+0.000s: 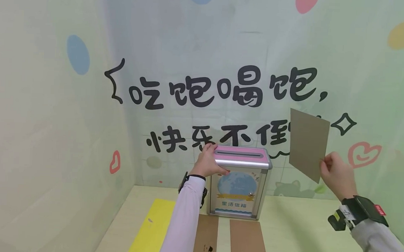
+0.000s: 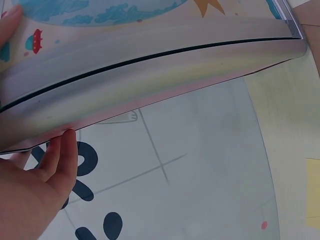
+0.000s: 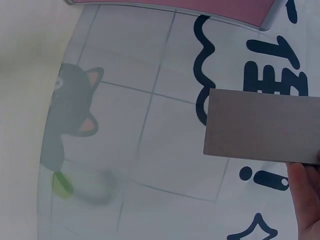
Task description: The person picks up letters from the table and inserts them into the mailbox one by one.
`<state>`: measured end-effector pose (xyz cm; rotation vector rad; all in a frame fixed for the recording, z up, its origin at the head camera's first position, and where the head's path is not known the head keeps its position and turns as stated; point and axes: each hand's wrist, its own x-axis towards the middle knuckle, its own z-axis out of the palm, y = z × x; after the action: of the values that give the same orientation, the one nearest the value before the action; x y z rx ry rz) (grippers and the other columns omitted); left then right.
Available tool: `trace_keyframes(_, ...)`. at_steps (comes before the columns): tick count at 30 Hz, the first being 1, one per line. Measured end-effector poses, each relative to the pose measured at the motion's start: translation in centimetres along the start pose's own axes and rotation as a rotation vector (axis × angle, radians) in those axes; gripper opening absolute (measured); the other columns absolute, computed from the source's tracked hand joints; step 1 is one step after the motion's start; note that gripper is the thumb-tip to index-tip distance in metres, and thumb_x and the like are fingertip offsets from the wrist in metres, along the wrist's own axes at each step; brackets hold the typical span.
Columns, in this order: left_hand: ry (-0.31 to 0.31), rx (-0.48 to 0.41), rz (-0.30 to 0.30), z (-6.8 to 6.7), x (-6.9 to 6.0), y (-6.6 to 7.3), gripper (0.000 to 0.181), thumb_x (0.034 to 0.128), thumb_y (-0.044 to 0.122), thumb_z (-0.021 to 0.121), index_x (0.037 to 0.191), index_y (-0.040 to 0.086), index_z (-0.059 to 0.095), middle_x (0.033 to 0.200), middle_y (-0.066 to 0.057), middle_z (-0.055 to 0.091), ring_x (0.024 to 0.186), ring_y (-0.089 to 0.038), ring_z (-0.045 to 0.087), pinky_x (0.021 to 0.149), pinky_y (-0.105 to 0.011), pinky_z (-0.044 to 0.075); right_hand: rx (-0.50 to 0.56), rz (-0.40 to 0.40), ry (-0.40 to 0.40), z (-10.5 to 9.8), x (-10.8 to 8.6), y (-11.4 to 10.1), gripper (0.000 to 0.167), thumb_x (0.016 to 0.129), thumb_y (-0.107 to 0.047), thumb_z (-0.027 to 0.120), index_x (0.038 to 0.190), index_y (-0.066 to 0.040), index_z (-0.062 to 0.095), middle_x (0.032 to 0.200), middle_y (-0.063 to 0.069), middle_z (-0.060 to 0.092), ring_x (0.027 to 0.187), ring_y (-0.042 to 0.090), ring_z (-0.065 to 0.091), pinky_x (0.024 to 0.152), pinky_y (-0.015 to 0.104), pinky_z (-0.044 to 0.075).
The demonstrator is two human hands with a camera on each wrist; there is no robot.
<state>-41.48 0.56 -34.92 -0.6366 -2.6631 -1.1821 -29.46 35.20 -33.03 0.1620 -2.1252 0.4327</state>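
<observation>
The left grip (image 1: 207, 161) is clasping the slotted box (image 1: 236, 190) around its top left end. Apart from the box, to its right, the right grip (image 1: 338, 173) is pinching a stiff card (image 1: 308, 144) in the air. Seemingly, the box is being steadied; nothing is passing through its top slot (image 1: 239, 154), so placing the card is apparently remaining undone. Bare worktop (image 1: 296, 211) is stretching right of the box; the wall (image 1: 205, 37) is limiting room behind it.

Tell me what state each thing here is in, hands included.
Box: upright, slot facing up
Card: raised, apart from the box
Left hand: gripping the top of the box
Right hand: pinching the card
Yellow sheet: lying flat
Left brown sheet: lying flat
Right brown sheet: lying flat
</observation>
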Motion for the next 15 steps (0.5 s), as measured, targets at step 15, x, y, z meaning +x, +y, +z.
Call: trace_keyframes(15,-0.015,0.011,-0.024,0.0,0.2,-0.1,0.109,0.0502,0.026,0.089,0.141,0.008,0.032,0.141,-0.008,0.029,0.111,-0.027,0.044,0.092,-0.038,0.042,0.131,0.072,-0.025,-0.4,5.4,-4.2,0.010,0.082,0.000,0.058,0.084,0.007,0.051,0.080,0.027,0.062,0.062,-0.005,0.049,0.058,-0.001,0.030)
